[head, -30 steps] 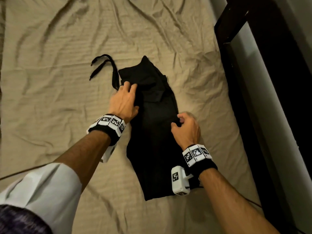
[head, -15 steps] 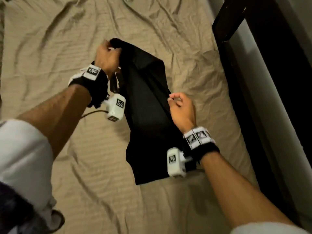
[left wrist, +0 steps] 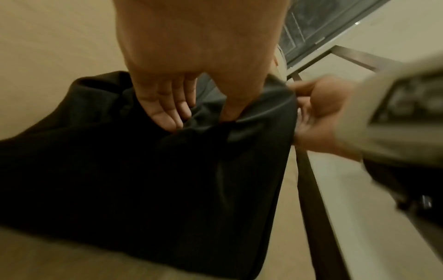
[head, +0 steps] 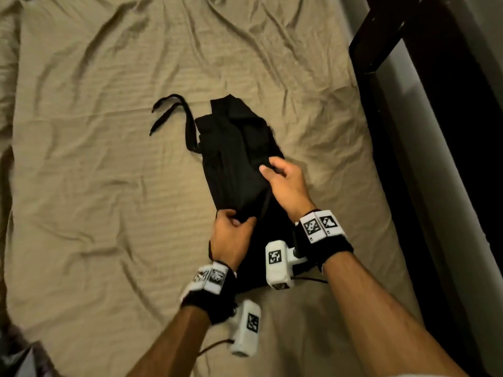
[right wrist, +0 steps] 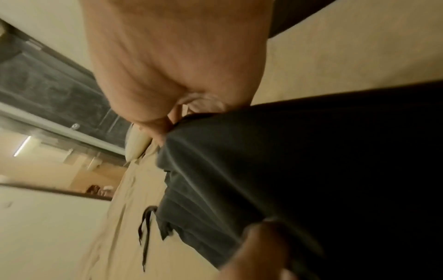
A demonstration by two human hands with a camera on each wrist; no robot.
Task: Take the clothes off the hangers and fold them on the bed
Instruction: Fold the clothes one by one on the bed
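A black garment (head: 231, 148) with a long drawstring (head: 166, 110) lies lengthwise on the tan bedsheet (head: 109, 186). My left hand (head: 234, 221) grips a raised fold of it at the near left side, thumb on top and fingers under the cloth. My right hand (head: 269, 168) pinches the cloth at its right edge, farther away. The left wrist view shows my left hand (left wrist: 199, 117) dug into the dark fabric (left wrist: 143, 170). In the right wrist view my right hand (right wrist: 167, 127) nips the fabric's edge (right wrist: 311, 151). No hanger is in view.
A dark wooden bed frame (head: 408, 131) runs along the right edge of the mattress, with a pale wall (head: 449, 172) behind it. Wrinkled sheet spreads to the left of the garment and beyond it.
My left hand let the lifted waist end drop back onto the bed and came near, taking a fold at mid-length. My right hand slid farther along the right edge.
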